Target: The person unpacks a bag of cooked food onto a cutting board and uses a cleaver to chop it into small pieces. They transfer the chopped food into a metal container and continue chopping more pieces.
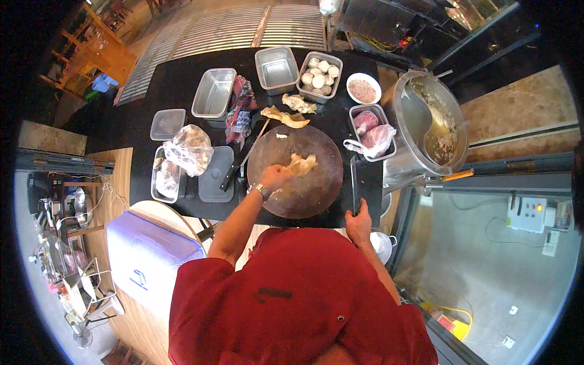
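Note:
My left hand (pixel 275 178), with a metal watch on the wrist, grips the near end of a pale yellowish piece of meat (pixel 302 165) on the round wooden chopping block (pixel 315 196). Slight blur hides how the fingers close on it. To the right of the block, my right hand (pixel 359 223) is closed on the handle of a cleaver (pixel 355 180), whose blade points away from me. A small white scrap (pixel 281 136) lies near the block's far edge. Beyond that edge are a yellowish strip of meat (pixel 285 117) and another pale piece (pixel 299 104).
Metal pans (pixel 214 93) line the black table's far side, one with white balls (pixel 319 75). A bowl (pixel 363 89), bagged meat (pixel 376 137) and a divided pot (pixel 401 137) stand right. Left are bagged food (pixel 189 148), plastic lids (pixel 216 182), a black-handled knife (pixel 226 180) and a cloth (pixel 240 109).

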`<action>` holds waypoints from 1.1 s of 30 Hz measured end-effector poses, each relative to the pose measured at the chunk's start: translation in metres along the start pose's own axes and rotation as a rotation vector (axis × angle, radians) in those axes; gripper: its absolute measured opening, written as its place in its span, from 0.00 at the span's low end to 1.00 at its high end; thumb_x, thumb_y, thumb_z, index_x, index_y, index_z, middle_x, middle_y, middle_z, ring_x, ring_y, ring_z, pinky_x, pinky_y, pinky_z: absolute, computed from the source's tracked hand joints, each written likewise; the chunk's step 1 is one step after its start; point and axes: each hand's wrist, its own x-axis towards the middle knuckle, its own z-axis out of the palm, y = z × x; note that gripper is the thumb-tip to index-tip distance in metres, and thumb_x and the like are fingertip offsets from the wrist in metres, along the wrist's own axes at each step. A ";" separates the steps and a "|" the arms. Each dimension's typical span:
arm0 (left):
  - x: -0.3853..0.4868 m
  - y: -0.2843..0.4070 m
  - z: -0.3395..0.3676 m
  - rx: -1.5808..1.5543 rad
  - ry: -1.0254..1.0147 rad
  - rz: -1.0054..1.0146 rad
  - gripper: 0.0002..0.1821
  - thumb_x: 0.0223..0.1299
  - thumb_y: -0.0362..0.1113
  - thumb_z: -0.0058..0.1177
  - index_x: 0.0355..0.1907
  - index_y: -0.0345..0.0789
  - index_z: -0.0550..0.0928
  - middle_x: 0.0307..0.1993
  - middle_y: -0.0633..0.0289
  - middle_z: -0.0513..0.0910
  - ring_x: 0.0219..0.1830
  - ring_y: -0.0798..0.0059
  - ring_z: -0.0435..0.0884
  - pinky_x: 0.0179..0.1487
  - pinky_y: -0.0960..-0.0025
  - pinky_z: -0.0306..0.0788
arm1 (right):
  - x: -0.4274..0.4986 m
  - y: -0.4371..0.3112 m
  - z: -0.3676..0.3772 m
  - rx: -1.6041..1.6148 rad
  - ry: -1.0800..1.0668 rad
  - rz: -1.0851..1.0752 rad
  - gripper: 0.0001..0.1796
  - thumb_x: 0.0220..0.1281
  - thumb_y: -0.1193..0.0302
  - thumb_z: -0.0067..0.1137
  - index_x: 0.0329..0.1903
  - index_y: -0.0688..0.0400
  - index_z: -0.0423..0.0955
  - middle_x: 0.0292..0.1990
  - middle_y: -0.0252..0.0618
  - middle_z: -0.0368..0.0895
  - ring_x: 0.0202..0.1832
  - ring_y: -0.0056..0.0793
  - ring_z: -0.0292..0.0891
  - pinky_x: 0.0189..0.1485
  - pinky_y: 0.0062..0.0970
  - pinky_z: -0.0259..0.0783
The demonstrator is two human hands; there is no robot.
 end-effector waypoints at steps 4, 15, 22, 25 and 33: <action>0.008 -0.001 -0.018 -0.018 0.359 0.050 0.33 0.66 0.62 0.53 0.55 0.31 0.82 0.40 0.42 0.87 0.38 0.49 0.87 0.45 0.54 0.81 | -0.001 0.000 0.003 0.006 -0.015 -0.016 0.37 0.62 0.66 0.60 0.72 0.64 0.62 0.45 0.62 0.85 0.48 0.54 0.84 0.52 0.43 0.76; 0.002 -0.007 0.001 1.200 0.599 0.797 0.19 0.57 0.45 0.62 0.47 0.36 0.84 0.42 0.52 0.85 0.50 0.53 0.82 0.61 0.54 0.70 | 0.000 0.002 0.006 0.046 -0.070 -0.042 0.36 0.62 0.67 0.60 0.72 0.63 0.63 0.43 0.61 0.85 0.45 0.52 0.84 0.50 0.42 0.76; 0.013 0.034 0.003 1.117 0.244 0.503 0.20 0.48 0.40 0.66 0.44 0.35 0.79 0.42 0.56 0.81 0.50 0.58 0.80 0.53 0.55 0.73 | 0.003 -0.001 0.007 0.049 -0.046 -0.074 0.35 0.62 0.68 0.61 0.71 0.64 0.63 0.42 0.58 0.85 0.42 0.48 0.83 0.48 0.40 0.75; -0.009 0.037 0.007 1.013 0.328 0.586 0.24 0.45 0.44 0.70 0.44 0.35 0.79 0.42 0.57 0.81 0.50 0.59 0.80 0.50 0.55 0.75 | 0.004 0.002 0.006 0.067 -0.013 -0.071 0.36 0.62 0.68 0.61 0.71 0.65 0.64 0.43 0.56 0.86 0.41 0.43 0.84 0.47 0.37 0.76; 0.009 0.011 0.021 0.856 0.355 0.476 0.22 0.51 0.47 0.67 0.45 0.35 0.83 0.40 0.55 0.81 0.48 0.54 0.81 0.49 0.55 0.77 | 0.001 0.003 0.003 0.007 0.021 -0.079 0.35 0.62 0.68 0.61 0.71 0.65 0.64 0.50 0.61 0.84 0.49 0.51 0.84 0.54 0.40 0.76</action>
